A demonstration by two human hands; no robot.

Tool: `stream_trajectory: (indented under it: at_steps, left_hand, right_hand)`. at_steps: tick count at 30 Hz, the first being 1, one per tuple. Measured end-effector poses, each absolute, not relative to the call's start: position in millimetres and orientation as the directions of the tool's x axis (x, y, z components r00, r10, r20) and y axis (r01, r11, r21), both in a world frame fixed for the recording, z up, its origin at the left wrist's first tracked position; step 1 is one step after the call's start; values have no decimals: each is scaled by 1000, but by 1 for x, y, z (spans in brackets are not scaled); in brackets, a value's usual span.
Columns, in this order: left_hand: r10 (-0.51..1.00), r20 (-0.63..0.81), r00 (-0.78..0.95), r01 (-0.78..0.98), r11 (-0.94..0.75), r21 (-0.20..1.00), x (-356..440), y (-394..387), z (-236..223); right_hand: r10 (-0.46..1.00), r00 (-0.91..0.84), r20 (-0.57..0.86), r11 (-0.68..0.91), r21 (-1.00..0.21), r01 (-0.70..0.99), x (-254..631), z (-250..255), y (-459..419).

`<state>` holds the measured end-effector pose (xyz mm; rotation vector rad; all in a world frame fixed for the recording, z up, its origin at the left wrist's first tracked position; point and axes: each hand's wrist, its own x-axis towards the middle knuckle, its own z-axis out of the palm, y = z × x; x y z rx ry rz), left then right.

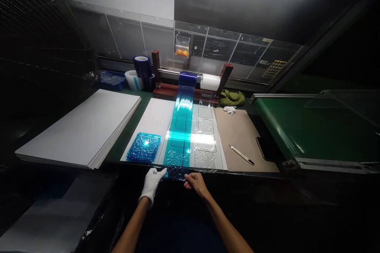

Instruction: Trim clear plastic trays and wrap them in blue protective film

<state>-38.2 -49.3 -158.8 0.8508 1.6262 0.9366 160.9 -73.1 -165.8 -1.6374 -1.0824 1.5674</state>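
Note:
A long strip of blue film runs from a roll on a stand at the back down to the table's near edge. My left hand, in a white glove, pinches the strip's near left corner. My bare right hand pinches its near right corner. Under and beside the strip lie clear textured square pieces in a row. A blue-covered textured square rests on a white sheet to the left.
A stack of white boards lies at the left. A craft knife rests on a brown mat, with a phone beside it. A green conveyor is at the right. Spare tape rolls stand at the back.

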Motion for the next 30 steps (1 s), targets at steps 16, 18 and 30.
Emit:
stream_trajectory:
  at_steps: [16,18,30]
  left_hand:
    - [843,-437,-313,369,532,762,-46,-73,-138]
    - [909,-342,-238,561,416,716,-33,-64,-133]
    - [986,-155,65,982,-36,185,73,2,-118]
  right_hand:
    - [885,423,-192,-445,-616,651,301,-126,-53]
    - [856,505,-111,-483,-520,704,343,-124,-31]
    - [965,232,-119,-258,-300,918,384,-130,8]
